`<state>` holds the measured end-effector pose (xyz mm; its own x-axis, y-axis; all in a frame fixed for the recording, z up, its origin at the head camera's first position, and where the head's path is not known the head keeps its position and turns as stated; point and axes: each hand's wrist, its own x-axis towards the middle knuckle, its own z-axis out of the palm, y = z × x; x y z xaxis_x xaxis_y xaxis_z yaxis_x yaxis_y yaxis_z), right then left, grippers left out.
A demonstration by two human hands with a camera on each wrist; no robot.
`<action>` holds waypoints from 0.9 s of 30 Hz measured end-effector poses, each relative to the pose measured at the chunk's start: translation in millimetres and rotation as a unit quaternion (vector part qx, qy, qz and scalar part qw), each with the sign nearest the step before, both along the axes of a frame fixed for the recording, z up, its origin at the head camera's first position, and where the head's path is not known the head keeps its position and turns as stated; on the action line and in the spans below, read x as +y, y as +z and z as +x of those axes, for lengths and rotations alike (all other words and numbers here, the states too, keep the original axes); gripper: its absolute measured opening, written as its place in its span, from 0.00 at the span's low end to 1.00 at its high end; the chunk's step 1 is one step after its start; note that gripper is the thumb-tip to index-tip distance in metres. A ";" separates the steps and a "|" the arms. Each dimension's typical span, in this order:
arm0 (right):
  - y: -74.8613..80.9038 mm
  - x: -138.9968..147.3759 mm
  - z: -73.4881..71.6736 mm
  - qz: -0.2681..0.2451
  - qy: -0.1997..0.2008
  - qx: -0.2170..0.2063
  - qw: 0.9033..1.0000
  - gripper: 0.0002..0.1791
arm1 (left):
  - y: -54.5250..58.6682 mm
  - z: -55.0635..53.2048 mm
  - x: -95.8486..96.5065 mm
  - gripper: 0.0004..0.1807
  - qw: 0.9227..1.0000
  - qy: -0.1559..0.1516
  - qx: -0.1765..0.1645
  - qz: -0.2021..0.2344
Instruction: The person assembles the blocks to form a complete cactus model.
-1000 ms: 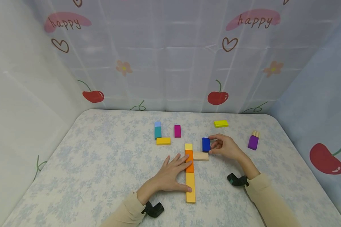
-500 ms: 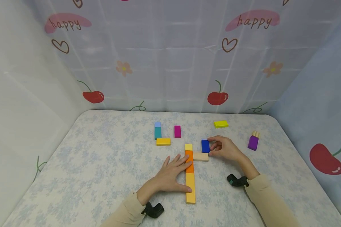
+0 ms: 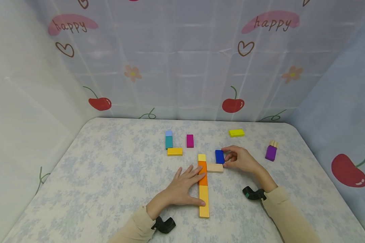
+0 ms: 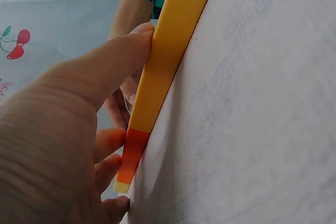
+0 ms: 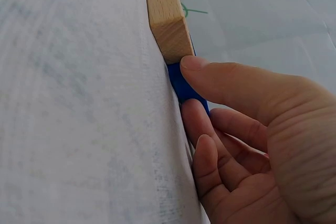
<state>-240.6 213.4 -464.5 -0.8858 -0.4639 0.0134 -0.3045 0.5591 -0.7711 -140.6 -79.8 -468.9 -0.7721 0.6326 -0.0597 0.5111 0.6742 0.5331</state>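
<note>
Blue block (image 3: 219, 157) sits slightly farther left and nearer you than a second ago, now apparently touching the plain wooden block (image 3: 215, 168), seemingly a fine alignment. Thumb and bent fingers of your right hand (image 3: 239, 159) hold the blue block's right side; your spread left hand (image 3: 181, 189), unmoved, rests against the orange block (image 3: 203, 181), gripping nothing.

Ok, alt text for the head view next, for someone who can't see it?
A person's right hand holds a blue block just beyond a plain wooden block, while their left hand touches a row of yellow and orange blocks. More coloured blocks lie elsewhere on the patterned table.
</note>
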 end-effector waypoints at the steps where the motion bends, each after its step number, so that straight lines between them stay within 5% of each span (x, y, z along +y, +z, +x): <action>1: 0.2 -0.2 0.2 0.000 -0.001 -0.001 1.000 0.32 | -0.2 -0.1 0.0 0.51 1.000 0.000 0.000 0.000; 22: 1.5 1.5 -0.4 0.000 -0.003 0.003 1.000 0.35 | -2.5 -0.6 -0.7 0.51 1.000 -0.001 0.004 0.001; 27: 7.3 8.1 -3.8 0.014 -0.032 0.021 0.999 0.35 | -3.1 -0.6 -0.6 0.51 1.000 -0.003 0.013 0.001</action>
<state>-244.4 221.4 -457.2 -0.9124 -0.4072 0.0400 -0.3000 0.5994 -0.7421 -141.2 -80.4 -472.0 -0.7691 0.6380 -0.0383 0.5291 0.6691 0.5219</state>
